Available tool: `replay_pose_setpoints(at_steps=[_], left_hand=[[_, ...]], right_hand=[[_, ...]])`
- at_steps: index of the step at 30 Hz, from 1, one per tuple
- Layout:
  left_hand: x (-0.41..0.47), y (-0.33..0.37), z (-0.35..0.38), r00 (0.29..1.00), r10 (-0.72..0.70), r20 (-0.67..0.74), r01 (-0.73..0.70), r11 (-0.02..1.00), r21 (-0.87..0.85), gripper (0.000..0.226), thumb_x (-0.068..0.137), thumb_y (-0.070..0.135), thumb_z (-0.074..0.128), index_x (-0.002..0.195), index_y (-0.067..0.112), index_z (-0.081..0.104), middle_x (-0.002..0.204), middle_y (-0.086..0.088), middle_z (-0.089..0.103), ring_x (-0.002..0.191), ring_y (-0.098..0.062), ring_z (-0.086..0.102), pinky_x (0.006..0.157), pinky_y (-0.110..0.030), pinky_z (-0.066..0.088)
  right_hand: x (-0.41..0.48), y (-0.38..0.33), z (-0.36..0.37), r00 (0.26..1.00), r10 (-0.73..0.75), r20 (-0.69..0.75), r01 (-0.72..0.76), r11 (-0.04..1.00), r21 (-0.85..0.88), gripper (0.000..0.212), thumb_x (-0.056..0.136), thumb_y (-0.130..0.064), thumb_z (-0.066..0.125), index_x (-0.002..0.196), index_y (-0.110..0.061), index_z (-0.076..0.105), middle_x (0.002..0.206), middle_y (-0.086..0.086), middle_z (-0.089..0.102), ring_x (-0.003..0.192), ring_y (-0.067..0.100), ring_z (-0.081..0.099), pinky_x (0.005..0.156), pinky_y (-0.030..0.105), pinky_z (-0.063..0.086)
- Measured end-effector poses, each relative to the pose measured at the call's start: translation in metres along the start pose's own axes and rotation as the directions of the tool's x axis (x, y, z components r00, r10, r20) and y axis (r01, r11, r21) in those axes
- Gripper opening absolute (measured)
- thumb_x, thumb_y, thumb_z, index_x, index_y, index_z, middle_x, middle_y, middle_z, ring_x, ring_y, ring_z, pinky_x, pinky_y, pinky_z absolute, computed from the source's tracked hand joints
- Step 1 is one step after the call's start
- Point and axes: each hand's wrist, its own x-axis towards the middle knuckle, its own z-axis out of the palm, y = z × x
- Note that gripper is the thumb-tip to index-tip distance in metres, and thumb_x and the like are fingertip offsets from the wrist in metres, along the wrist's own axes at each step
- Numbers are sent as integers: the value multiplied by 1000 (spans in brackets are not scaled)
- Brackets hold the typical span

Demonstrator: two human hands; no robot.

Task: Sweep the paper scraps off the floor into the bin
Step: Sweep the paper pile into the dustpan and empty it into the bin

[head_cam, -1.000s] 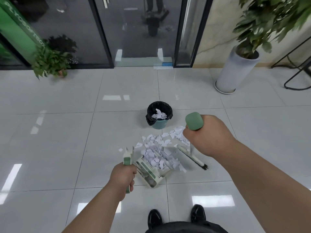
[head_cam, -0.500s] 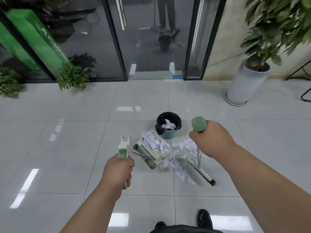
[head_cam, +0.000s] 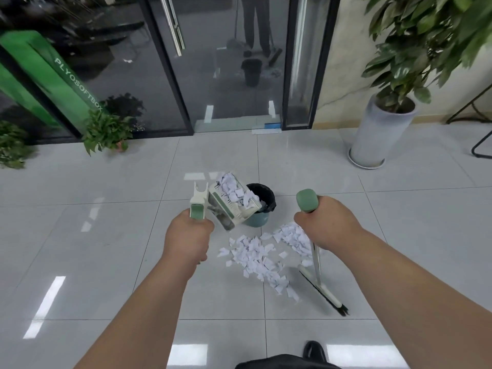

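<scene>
White paper scraps [head_cam: 255, 258] lie heaped on the floor [head_cam: 106, 235] just before the bin [head_cam: 257, 221]; more fill the dustpan [head_cam: 231, 206], tilted at the bin's rim; left grip [head_cam: 187, 235] clamped on its handle; right grip [head_cam: 324, 225] clamped on the broom [head_cam: 320, 287], bristles on the floor.

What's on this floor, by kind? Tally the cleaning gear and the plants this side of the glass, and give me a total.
dustpan: 1
broom: 1
bin: 1
plants: 3 (small plant, far-left plant, tall potted plant)
Total: 6
</scene>
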Motion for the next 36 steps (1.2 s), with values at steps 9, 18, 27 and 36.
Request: replay_pose_setpoints(at_steps=[9,18,27,36], left_hand=[[27,22,90,977,212,21,-200,882,427,13,91,9,49,91,21,53,74,-1,57,64,-22,52,52,-27,35],[34,-13,151,961,176,216,-278,586,761,34,96,13,48,129,17,49,88,-3,58,79,-28,54,66,-31,41],[16,-30,177,907,144,396,-421,284,862,55,96,12,46,149,28,38,118,-2,71,101,-29,69,72,-31,46],[5,-33,175,882,151,447,-466,132,875,52,94,12,47,143,27,42,110,-2,70,84,-29,59,69,-31,43]], right_hand=[[47,41,-27,998,7,59,-6,1000,-17,25,86,-24,56,65,-22,42,54,-6,43,51,17,38,50,26,32],[82,69,-54,997,39,72,-42,998,42,28,82,-23,57,63,-19,36,52,-6,37,51,20,33,51,27,29],[98,86,-65,996,20,85,-24,998,53,27,81,-25,56,63,-19,37,54,-5,39,52,20,33,50,27,29],[99,107,-73,996,23,87,-30,996,83,24,79,-26,55,65,-19,37,55,-4,38,53,21,32,52,29,30]])
